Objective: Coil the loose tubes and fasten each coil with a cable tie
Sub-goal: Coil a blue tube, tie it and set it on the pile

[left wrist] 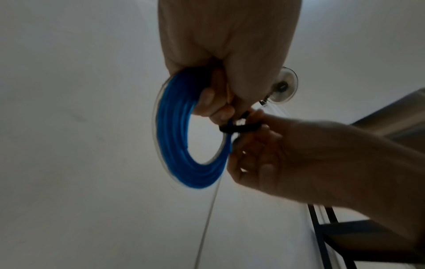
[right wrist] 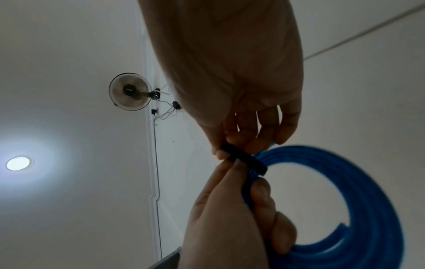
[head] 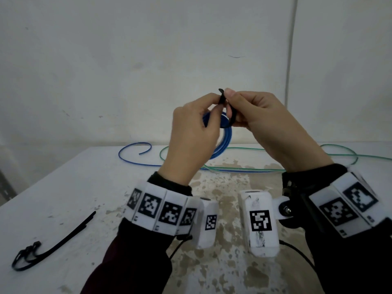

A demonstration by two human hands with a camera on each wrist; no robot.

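Head view: both hands raised above the white table (head: pixel 63 187), its top stained with brownish blotches. Left hand (head: pixel 191 136) grips the blue coil (head: pixel 224 141), thin glossy tubing wound in round loops, held upright in the air. Its thumb and forefinger also pinch the black tie (head: pixel 222 98), a flat strap. Right hand (head: pixel 261 115) pinches the same tie from the other side, fingers curled. The blue tube's loose tail (head: pixel 135 154) curls on the table; a thin green tube (head: pixel 339 153) lies in loose loops beside it. Spare black ties (head: pixel 53 245) lie flat near the left edge, well apart from the hands. Marker-printed white bands on both wrists.

Left wrist view: left hand (left wrist: pixel 227 45) curled round the coil (left wrist: pixel 174 136), a smooth ring of stacked blue turns. The tie (left wrist: pixel 241 127) wraps the coil's edge, right hand (left wrist: pixel 299 160) pinching it. Blurred.

Right wrist view: right hand (right wrist: pixel 230 72) thumb and fingers pinch the tie (right wrist: pixel 243 158), a dark matte band crossing the coil (right wrist: pixel 368 182). Left hand (right wrist: pixel 230 227) grips the coil just below. Round wall fan (right wrist: pixel 130 94) and ceiling light (right wrist: pixel 18 163) behind.
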